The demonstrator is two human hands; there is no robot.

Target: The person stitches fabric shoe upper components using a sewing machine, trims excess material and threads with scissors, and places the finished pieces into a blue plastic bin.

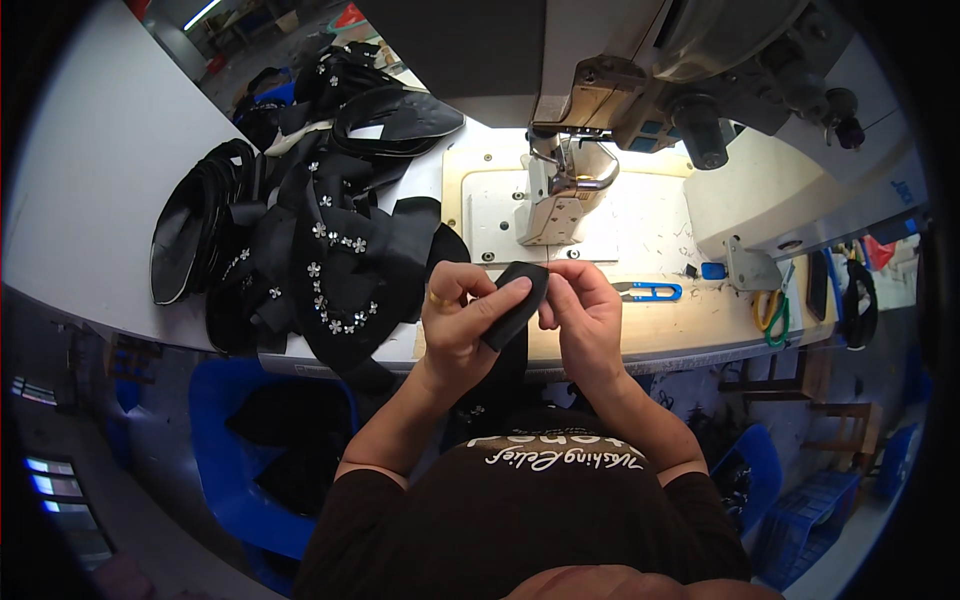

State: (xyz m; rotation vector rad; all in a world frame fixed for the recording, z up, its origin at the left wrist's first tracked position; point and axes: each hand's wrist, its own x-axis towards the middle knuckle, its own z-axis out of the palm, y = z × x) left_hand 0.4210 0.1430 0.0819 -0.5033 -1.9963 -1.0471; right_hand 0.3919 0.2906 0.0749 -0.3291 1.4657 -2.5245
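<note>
Between my hands is a small folded black piece (517, 313), of fabric or leather, in front of the sewing machine's post (556, 215). My left hand (458, 318) grips its left side, thumb on top, a ring on one finger. At the piece's right edge, my right hand (590, 318) pinches with thumb and forefinger; any thread there is too fine to make out. Close by my right hand lie blue-handled thread snips (655, 291). To the left of my hands spreads a heap of black pieces with silvery flower-shaped trims (320, 270).
The sewing machine head (610, 90) overhangs the lit work plate (485, 215). Scissors with green and yellow handles (774, 315) are at the table's right. Stacked black shoe-shaped pieces (195, 235) stand at left. Below the table edge are a blue bin (225, 480) and a blue crate (810, 520).
</note>
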